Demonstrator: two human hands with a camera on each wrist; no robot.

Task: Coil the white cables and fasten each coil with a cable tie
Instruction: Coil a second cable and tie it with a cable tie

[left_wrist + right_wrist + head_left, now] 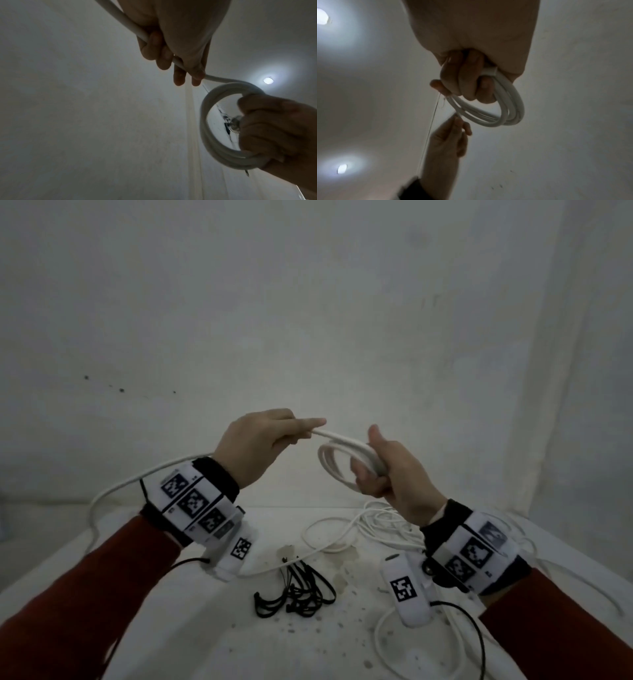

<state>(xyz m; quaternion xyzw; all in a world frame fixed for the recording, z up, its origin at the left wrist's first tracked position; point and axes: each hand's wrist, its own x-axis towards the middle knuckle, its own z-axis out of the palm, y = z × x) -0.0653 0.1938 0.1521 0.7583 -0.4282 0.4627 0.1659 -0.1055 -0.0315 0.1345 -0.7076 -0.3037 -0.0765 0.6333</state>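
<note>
Both hands are raised above the table. My right hand (380, 470) grips a small coil of white cable (334, 463), its fingers curled through the loops; the coil (510, 112) hangs below the fist in the right wrist view. My left hand (270, 436) holds the free run of the same cable (329, 434) between thumb and fingers, just left of the coil. In the left wrist view the cable (123, 20) passes through the left fingers into the coil (211, 142). The slack (113, 491) trails behind my left wrist down to the table. Black cable ties (298, 590) lie in a heap on the table.
More loose white cables (346, 532) lie tangled on the white table (205, 628) under my right hand, and another white cable (387, 645) loops near the front right. Plain white walls stand close behind and to the right.
</note>
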